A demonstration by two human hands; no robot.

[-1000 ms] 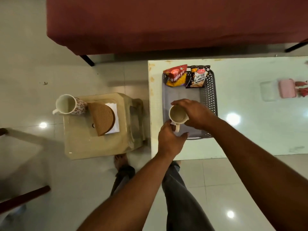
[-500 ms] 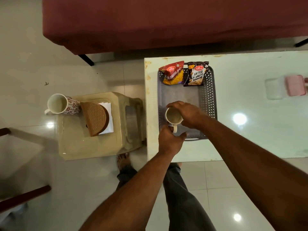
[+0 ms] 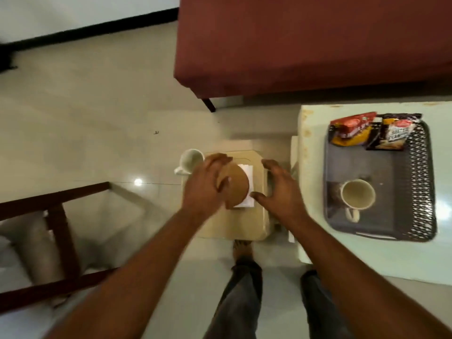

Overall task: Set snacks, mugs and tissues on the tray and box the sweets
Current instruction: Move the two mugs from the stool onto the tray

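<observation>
Both hands are hovering spread wide over the stool, left hand overlapping the brown disc and tissues, right hand just beside them, contact unclear. The second mug is sitting at the stool's edge beside the left hand, risking a knock-off; the tissues are risking sliding. The other mug is standing on the tray.
</observation>
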